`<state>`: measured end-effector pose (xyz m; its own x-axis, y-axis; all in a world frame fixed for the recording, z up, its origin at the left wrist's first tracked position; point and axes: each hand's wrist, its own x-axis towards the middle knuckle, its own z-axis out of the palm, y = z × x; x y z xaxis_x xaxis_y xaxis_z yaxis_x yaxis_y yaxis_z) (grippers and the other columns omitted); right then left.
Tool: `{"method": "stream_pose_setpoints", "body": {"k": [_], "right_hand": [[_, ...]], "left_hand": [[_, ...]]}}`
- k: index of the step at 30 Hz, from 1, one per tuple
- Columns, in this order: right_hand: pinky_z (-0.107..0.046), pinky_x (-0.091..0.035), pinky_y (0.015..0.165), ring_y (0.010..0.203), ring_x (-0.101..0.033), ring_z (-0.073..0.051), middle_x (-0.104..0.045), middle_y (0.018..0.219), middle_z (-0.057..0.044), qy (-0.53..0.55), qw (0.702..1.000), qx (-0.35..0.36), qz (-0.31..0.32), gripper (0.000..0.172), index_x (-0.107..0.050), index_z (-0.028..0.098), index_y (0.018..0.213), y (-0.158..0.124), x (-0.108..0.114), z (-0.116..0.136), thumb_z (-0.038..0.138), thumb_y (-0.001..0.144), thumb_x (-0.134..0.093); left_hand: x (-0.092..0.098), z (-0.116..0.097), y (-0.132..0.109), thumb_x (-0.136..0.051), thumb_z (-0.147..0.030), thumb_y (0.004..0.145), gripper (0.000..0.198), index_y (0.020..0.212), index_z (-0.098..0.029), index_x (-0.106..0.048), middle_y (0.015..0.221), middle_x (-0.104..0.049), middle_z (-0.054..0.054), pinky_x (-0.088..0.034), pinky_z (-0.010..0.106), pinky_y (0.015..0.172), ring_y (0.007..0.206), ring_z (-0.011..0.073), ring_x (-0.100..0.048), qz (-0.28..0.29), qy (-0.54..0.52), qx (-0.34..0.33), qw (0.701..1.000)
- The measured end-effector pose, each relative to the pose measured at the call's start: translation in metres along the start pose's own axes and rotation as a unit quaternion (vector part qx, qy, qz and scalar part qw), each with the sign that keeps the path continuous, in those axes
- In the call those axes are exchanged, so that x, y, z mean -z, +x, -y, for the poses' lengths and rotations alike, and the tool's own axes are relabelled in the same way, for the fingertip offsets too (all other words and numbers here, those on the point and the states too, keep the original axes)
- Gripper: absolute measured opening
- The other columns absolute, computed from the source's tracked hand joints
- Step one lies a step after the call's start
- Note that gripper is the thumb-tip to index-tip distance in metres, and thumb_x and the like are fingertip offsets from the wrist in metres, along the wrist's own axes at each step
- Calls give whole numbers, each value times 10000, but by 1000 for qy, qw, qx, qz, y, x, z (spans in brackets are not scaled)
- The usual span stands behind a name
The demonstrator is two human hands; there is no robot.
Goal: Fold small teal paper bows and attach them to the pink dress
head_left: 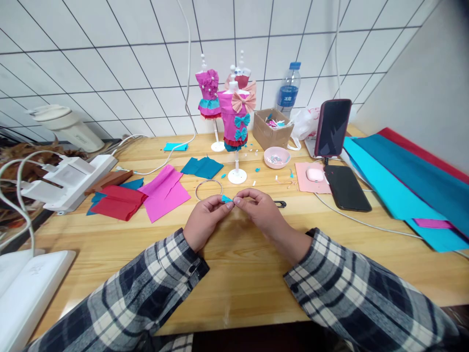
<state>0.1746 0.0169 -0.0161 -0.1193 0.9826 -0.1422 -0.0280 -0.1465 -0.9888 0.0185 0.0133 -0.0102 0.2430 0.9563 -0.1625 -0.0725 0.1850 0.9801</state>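
My left hand (pixel 205 219) pinches a small turquoise paper piece (pixel 226 199) between thumb and fingers. At the piece's right end, my right hand (pixel 261 211) is closed, thumb against forefinger, its tips touching the left hand's; the fingers cover part of the piece. Just behind the hands stands a small dress form (pixel 235 117) in pink paper with a peach bow and turquoise bows. A thin ring (pixel 208 181) lies behind my left hand. Beside my right hand is a black scissors-like tool (pixel 280 204), partly hidden.
Pink (pixel 166 193), red (pixel 119 201) and teal (pixel 203 167) paper lie left. Behind are another dress form (pixel 209 98), a cardboard box (pixel 271 134), a bottle (pixel 288 90) and a pink bowl (pixel 276 158). Phones (pixel 348 188), cables and long paper sheets (pixel 403 181) lie right; a power strip (pixel 78 186) sits left.
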Motion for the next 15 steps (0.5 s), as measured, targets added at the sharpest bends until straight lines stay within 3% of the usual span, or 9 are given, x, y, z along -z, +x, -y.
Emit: {"method": "stream_pose_setpoints", "body": {"k": [8, 15], "right_hand": [[-213, -254, 461, 472, -333, -83, -388, 508, 78, -107, 994, 26, 19, 137, -567, 196, 727, -1, 2, 7, 332, 730, -588], [-213, -289, 470, 477, -359, -70, -502, 616, 53, -66, 997, 17, 42, 161, -609, 183, 796, 3, 4, 4, 329, 748, -563]], "left_hand": [[6, -1, 0, -678, -343, 743, 219, 753, -148, -580, 680, -552, -29, -386, 226, 621, 624, 98, -479, 13, 119, -12, 993], [6, -3, 0, -637, -342, 729, 212, 736, -152, -544, 659, -510, -37, -336, 223, 568, 597, 96, -436, 17, 153, -15, 988]]}}
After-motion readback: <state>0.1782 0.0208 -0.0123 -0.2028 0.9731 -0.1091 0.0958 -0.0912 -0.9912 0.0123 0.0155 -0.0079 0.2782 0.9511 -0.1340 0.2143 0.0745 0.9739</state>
